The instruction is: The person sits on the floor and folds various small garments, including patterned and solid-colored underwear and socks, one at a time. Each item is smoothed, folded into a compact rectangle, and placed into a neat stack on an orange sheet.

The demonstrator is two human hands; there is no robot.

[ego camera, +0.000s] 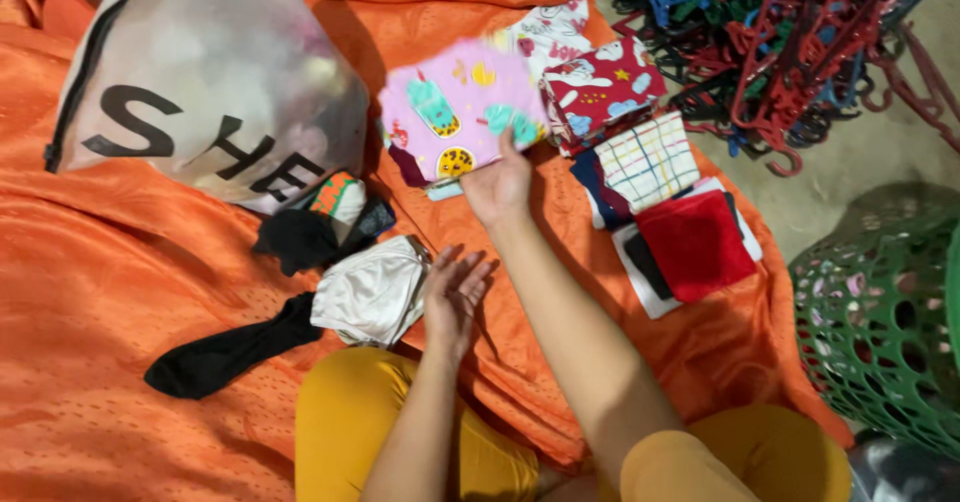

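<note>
R hand [497,188] is gripping the pink printed cloth [462,109] by one edge, L hand [455,292] is hovering open; the loose grip is risking it sagging, probably unfolding onto the folded stack [648,162].

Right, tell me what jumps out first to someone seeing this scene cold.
The bright orange cloth covering most of the view strikes first, with a translucent zip bag bearing big black letters at upper left. At centre the right hand holds up a pink printed cloth, while the left hand hovers open beside a folded white garment. A tangle of plastic hangers fills the upper right corner, and a green mesh basket sits at the right edge.
</note>
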